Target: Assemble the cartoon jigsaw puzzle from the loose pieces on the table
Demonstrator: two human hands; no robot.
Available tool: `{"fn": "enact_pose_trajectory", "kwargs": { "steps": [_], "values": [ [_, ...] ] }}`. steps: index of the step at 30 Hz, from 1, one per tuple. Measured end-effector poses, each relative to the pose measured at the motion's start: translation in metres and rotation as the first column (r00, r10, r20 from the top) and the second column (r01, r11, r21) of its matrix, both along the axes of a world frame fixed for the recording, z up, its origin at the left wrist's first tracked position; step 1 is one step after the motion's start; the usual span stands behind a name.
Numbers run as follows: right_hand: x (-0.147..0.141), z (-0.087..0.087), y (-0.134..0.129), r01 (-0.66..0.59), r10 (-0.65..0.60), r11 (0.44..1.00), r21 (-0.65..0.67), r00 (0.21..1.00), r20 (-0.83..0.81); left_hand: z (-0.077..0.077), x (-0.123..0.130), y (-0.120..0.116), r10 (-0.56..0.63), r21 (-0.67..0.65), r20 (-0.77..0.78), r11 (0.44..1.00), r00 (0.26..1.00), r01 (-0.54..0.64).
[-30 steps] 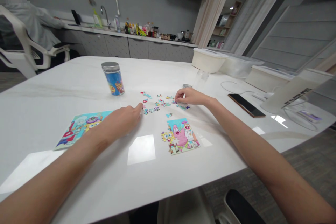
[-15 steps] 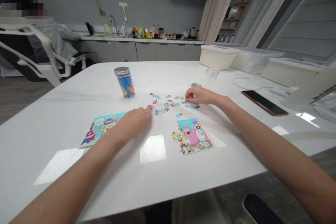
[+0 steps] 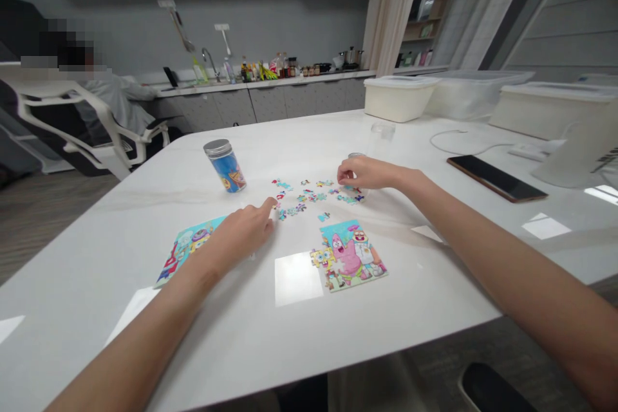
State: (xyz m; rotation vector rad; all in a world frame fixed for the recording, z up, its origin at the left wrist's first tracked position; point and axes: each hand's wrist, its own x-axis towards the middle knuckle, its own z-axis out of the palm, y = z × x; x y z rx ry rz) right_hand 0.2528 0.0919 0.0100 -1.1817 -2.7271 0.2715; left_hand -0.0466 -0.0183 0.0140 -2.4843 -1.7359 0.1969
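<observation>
1. From my remote view, the biggest thing is the white stone-look table filling the lower frame, with the long kitchen counter well behind it.
2. Far left at that counter, a seated person sits in a white office chair, well apart from my table.
3. At the table's far right stand a cream plastic tub and a clear plastic tub.
4. Two SpongeBob picture cards lie flat: the one with Patrick is just below the scatter, and the other is partly under the left hand (at least from my angle).
5. The right hand is at the scatter's far right end, its fingers bunched narrowly downward. I cannot tell if they hold a piece.
6. The left hand's index finger is stretched out, its tip just beside the scatter's near edge, with the other fingers loosely curled. It holds nothing I can see.
7. A blue puzzle canister with a silver lid stands upright beyond the left hand, and a phone lies to the right.
8. Smallest: the loose jigsaw pieces are scattered between both hands, above the Patrick card.
</observation>
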Motion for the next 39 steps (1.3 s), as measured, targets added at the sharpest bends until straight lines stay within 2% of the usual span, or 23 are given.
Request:
{"fn": "enact_pose_trajectory", "kwargs": {
  "steps": [6, 11, 15, 18, 20, 22, 24, 26, 30, 33, 39],
  "values": [
    [0.006, 0.006, 0.0, 0.056, -0.056, 0.998, 0.008, 0.998, 0.033, 0.011, 0.002, -0.001, -0.009, 0.064, 0.067, 0.998, 0.998, 0.004],
    [0.01, 0.013, -0.004, 0.105, -0.107, 0.994, 0.038, 0.991, 0.074, 0.027, 0.009, -0.018, -0.068, 0.068, -0.086, 0.995, 0.994, 0.074],
    [0.01, 0.018, -0.008, 0.175, -0.184, 0.981, 0.078, 0.975, 0.126, 0.036, 0.022, -0.017, -0.211, 0.033, -0.259, 0.973, 0.943, 0.227],
    [0.009, 0.019, -0.01, 0.215, -0.228, 0.97, 0.111, 0.966, 0.121, 0.022, 0.028, -0.002, -0.271, 0.162, -0.266, 0.933, 0.925, 0.32],
    [0.009, 0.017, -0.009, 0.227, -0.239, 0.968, 0.11, 0.964, 0.112, 0.005, 0.029, 0.007, -0.274, 0.3, -0.213, 0.895, 0.938, 0.329],
    [0.009, 0.016, -0.008, 0.241, -0.25, 0.966, 0.097, 0.962, 0.106, -0.012, 0.029, 0.009, -0.285, 0.338, -0.181, 0.881, 0.941, 0.331],
    [0.011, 0.016, -0.007, 0.257, -0.265, 0.963, 0.087, 0.958, 0.108, -0.022, 0.029, 0.005, -0.305, 0.296, -0.176, 0.89, 0.936, 0.346],
    [0.013, 0.017, -0.007, 0.26, -0.267, 0.963, 0.069, 0.956, 0.122, -0.024, 0.03, 0.0, -0.308, 0.226, -0.183, 0.911, 0.934, 0.345],
    [0.016, 0.019, -0.009, 0.249, -0.233, 0.965, -0.08, 0.958, 0.169, -0.016, 0.034, -0.005, -0.328, 0.067, -0.211, 0.935, 0.921, 0.348],
    [0.016, 0.016, -0.01, 0.237, -0.199, 0.951, -0.196, 0.96, 0.196, -0.011, 0.034, -0.006, -0.321, 0.009, -0.215, 0.944, 0.922, 0.331],
    [0.016, 0.006, -0.007, 0.199, -0.159, 0.954, -0.223, 0.97, 0.184, -0.007, 0.034, -0.011, -0.316, -0.045, -0.241, 0.948, 0.918, 0.315]
  ]
}}
